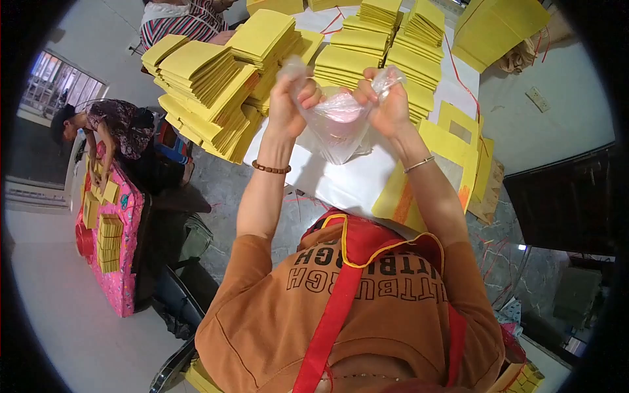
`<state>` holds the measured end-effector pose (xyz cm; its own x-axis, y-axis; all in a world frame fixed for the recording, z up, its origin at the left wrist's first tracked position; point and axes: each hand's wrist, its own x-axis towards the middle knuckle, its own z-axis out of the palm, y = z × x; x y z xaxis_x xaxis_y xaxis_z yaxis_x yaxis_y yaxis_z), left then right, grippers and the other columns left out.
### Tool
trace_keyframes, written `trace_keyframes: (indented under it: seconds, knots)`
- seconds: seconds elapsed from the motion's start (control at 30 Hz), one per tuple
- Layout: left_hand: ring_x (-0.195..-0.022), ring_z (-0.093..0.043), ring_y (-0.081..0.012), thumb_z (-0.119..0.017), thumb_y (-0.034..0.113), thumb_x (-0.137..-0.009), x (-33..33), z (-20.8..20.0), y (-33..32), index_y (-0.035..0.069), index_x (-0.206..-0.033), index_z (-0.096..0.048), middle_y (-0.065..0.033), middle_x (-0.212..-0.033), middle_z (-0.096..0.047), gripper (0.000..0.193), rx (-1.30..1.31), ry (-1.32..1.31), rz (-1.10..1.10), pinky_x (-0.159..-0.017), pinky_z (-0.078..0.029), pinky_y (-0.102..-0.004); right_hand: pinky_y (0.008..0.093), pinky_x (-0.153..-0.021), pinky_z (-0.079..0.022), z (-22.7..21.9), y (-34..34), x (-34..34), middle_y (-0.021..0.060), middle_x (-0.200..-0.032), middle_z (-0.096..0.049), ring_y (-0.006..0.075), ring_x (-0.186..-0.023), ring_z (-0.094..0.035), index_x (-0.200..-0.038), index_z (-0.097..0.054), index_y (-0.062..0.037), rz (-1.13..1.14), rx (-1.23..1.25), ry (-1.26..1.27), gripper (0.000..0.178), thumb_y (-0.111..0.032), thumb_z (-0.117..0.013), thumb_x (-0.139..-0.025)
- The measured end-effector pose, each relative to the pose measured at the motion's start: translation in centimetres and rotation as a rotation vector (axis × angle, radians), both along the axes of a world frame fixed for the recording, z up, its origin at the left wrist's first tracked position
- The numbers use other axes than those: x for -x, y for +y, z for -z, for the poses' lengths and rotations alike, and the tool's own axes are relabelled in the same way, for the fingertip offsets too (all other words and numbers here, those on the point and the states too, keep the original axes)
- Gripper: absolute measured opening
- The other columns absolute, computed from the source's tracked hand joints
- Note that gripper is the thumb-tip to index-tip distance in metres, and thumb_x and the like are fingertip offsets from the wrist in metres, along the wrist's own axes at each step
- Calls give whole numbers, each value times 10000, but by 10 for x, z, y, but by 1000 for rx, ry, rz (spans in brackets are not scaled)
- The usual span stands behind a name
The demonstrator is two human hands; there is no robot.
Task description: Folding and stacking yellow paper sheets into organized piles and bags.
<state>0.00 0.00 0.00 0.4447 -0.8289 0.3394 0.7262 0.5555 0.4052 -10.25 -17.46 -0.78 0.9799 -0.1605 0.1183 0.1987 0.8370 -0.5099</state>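
While the left hand and right hand clenched its gathered upper corners, a clear plastic bag hung stretched between them over the white-covered table.

Head view: both hands were fisted on bunched plastic, left on the left corner, right on the right; a pinkish rounded item showed in the bag, kind unclear; couldn't tell if the bag's bottom touched the table. Folded yellow paper stacks stood left of the left hand, more yellow stacks behind the bag; yellow windowed pieces lay by the right forearm, red string beyond. Far left, a co-worker bent over a pink-covered table; a person in stripes was at the top edge.
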Motion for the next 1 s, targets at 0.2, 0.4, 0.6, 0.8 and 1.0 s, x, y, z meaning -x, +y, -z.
trace_keyframes:
  seconds: [0.2, 0.4, 0.6, 0.8, 1.0]
  knots:
    - [-654, -491, -59, -468, -44, -704, 46, -53, -21, 19, -1017, -535, -32, -815, -557, 326, -647, -834, -623, -561, -392, -197, 260, -861, -371, -48, 25, 4, 48, -820, -520, 129, -761, -519, -1105, -479, -98, 102, 841, 194, 314, -321, -421, -893]
    - [-670, -543, -108, -469, 19, -782, 27, -52, -22, 22, -920, -576, -46, -783, -587, 175, -797, -746, -396, -619, -429, -210, 266, -817, -433, -27, 19, 7, 76, -936, -550, 163, -845, -558, -1052, -493, -37, -43, 323, -51, 219, -177, -485, -884]
    - [-895, -540, -139, -411, 124, -832, 35, -56, -28, 77, -1041, -603, -71, -1031, -574, 287, -677, -528, -543, -715, -438, -271, 287, -838, -445, -15, 10, 8, 67, -930, -573, 150, -884, -562, -1116, -500, -22, -10, 523, -41, 255, -92, -504, -871]
    - [-1181, -416, -220, -391, 189, -890, 42, -78, -23, 39, -1232, -505, -104, -1309, -444, 391, -923, -1881, -738, -1035, -250, -346, 239, -727, -427, -32, 28, 12, 19, -887, -582, 95, -795, -529, -1046, -556, -31, 74, 756, 68, 250, -104, -600, -811]
    - [-1005, -503, -129, -494, 289, -905, 1, -61, -2, 9, -1181, -533, -57, -1108, -565, 395, -671, -1054, -205, -905, -368, -261, 238, -642, -401, -34, 29, 14, 4, -815, -559, 89, -717, -498, -944, -547, -49, 72, 717, 84, 193, -225, -571, -868]
